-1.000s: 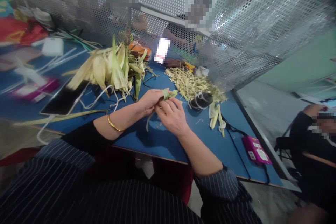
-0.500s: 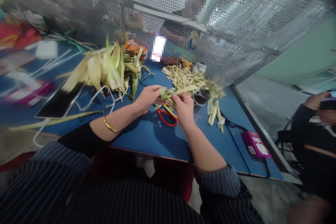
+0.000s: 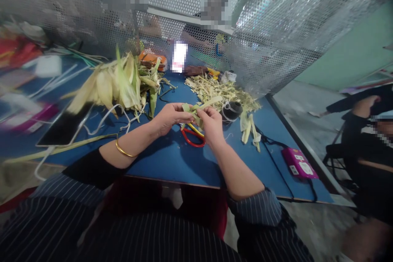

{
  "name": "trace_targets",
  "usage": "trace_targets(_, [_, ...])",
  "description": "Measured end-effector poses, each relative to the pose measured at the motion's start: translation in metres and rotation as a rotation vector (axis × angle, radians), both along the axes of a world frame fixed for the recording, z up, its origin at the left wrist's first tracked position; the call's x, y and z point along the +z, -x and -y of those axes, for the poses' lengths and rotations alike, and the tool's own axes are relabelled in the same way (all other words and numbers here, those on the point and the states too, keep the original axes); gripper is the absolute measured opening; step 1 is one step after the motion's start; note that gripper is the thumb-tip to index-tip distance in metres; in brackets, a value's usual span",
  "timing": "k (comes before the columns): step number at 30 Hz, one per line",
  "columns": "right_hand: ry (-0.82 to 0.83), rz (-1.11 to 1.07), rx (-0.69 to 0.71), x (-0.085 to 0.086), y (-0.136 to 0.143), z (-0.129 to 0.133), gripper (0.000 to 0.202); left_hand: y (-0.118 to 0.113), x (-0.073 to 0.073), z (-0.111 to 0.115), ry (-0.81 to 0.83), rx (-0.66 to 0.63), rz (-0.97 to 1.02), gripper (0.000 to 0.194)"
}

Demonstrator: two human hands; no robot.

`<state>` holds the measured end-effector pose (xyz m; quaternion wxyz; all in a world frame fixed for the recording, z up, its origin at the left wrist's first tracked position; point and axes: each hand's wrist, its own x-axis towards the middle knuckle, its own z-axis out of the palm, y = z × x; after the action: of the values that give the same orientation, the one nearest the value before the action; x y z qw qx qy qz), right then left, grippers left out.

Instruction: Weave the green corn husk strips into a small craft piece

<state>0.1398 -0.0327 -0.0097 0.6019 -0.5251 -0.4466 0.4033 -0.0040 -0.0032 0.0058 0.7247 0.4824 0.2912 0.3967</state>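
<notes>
Over the blue table (image 3: 172, 159), my left hand (image 3: 168, 117) and my right hand (image 3: 211, 124) pinch a folded strip of green corn husk (image 3: 195, 111) between their fingertips. The strip's pale end pokes out to the upper right. Red-handled scissors (image 3: 191, 137) lie on the table just under my hands. A gold bangle (image 3: 123, 150) circles my left wrist.
A pile of whole corn husks (image 3: 116, 84) lies at back left and a heap of husk scraps (image 3: 219, 92) at back right. A dark thread spool (image 3: 231, 111), loose husk pieces (image 3: 249, 127), a phone (image 3: 63, 127) with white cable and a pink device (image 3: 297, 163) sit around. A person sits at right.
My hands shifted up and apart a little, uncovering the red scissors below. The husk strip now sticks out to the upper right. The camera view drifted slightly.
</notes>
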Motion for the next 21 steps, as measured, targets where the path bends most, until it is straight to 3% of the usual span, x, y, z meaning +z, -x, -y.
trace_targets(4, [0.095, -0.085, 0.034, 0.006, 0.006, 0.006, 0.027, -0.001, -0.002, 0.000, -0.063, 0.195, -0.108, 0.031])
trace_targets(9, [-0.080, 0.235, 0.090, 0.010, 0.009, 0.016, 0.014, 0.002, 0.004, -0.006, -0.098, 0.420, -0.163, 0.026])
trace_targets(13, [-0.238, 0.502, 0.221, 0.010, 0.005, 0.018, 0.028, 0.004, 0.010, -0.004, -0.083, 0.439, -0.146, 0.020])
trace_targets(17, [-0.268, 0.537, 0.367, 0.014, 0.001, 0.017, 0.030, 0.004, 0.009, -0.003, -0.089, 0.432, -0.182, 0.018])
trace_targets(19, [-0.292, 0.573, 0.335, 0.016, -0.001, 0.017, 0.027, 0.003, 0.007, -0.003, -0.127, 0.381, -0.175, 0.016])
trace_targets(21, [-0.356, 0.662, 0.220, 0.018, -0.004, 0.018, 0.020, 0.002, 0.005, -0.002, -0.169, 0.292, -0.157, 0.016])
